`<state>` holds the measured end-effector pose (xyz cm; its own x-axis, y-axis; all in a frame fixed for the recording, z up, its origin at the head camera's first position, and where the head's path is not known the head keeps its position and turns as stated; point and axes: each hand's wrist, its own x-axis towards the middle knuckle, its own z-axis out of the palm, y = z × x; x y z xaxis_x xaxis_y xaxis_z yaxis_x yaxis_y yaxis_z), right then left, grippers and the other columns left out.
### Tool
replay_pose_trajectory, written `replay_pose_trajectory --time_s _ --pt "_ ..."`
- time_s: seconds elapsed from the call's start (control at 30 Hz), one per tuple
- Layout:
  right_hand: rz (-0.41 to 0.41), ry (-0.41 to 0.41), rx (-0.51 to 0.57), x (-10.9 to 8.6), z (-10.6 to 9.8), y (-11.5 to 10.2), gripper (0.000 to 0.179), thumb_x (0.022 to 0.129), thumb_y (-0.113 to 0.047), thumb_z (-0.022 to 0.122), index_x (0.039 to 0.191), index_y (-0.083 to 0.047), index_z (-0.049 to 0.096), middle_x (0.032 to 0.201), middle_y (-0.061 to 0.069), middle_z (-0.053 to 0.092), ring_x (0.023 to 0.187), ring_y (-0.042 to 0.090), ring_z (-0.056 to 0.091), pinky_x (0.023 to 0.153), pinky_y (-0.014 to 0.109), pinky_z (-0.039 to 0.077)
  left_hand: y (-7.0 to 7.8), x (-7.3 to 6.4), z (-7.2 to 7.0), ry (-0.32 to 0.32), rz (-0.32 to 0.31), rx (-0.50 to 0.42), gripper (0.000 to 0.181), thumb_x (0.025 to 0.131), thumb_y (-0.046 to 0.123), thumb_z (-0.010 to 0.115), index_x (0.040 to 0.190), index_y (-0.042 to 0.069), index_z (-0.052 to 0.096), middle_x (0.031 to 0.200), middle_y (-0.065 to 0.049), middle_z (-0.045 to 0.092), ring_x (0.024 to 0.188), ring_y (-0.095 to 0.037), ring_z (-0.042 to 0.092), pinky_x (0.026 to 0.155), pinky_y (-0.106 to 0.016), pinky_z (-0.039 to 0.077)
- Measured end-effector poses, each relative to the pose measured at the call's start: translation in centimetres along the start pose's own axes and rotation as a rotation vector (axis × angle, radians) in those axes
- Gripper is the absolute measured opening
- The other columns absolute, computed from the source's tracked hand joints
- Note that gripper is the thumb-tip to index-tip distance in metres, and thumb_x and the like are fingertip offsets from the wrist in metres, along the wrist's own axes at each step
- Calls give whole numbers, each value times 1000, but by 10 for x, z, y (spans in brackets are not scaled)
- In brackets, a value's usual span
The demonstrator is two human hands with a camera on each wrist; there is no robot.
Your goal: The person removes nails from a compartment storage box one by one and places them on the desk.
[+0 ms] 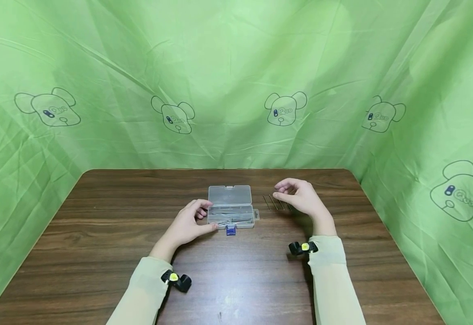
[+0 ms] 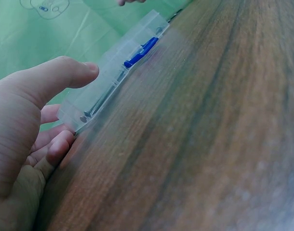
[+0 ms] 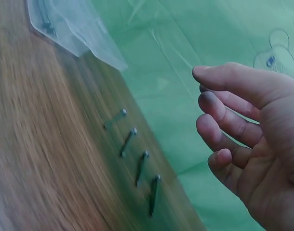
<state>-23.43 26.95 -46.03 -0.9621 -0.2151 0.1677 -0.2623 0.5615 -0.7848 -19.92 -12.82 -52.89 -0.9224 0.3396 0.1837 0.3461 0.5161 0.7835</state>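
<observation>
Looks like a curtained-off recording booth tbh: green cartoon-print cloth point(image 1: 228, 58) round a wood-grain worktop point(image 1: 98, 225), cameras point(image 1: 184, 283) on both wrists.

table point(image 1: 236, 266): box point(image 1: 254, 216) near middle — lid point(image 1: 229, 195) behind, latch point(image 1: 230, 230) in front | in box: stored fasteners point(image 1: 242, 220), lying crosswise left-to-right | right of box: loose fasteners point(image 1: 273, 202), side-by-side row | left hand point(image 1: 187, 224): at box's left end | right hand point(image 1: 303, 197): above row's right part | curtain point(image 1: 228, 149): behind table — both sides too
</observation>
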Motion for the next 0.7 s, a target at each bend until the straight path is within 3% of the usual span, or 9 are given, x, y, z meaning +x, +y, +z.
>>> replay_pose_trajectory --time_s 0.5,0.7 --pt "-174 -173 43 15 54 -35 24 96 -13 85 116 -1 78 94 -1 76 87 17 69 77 33 57 1 0 0 -3 2 8 69 81 33 100 138 14 68 119 -1 67 100 -16 63 92 -36 56" --pt "-217 -216 -49 19 72 -45 20 95 -14 86 114 -9 80 99 -4 76 86 12 68 76 32 57 1 0 -1 2 0 5 68 80 34 100 138 15 68 118 -1 66 100 -16 63 92 -37 56"
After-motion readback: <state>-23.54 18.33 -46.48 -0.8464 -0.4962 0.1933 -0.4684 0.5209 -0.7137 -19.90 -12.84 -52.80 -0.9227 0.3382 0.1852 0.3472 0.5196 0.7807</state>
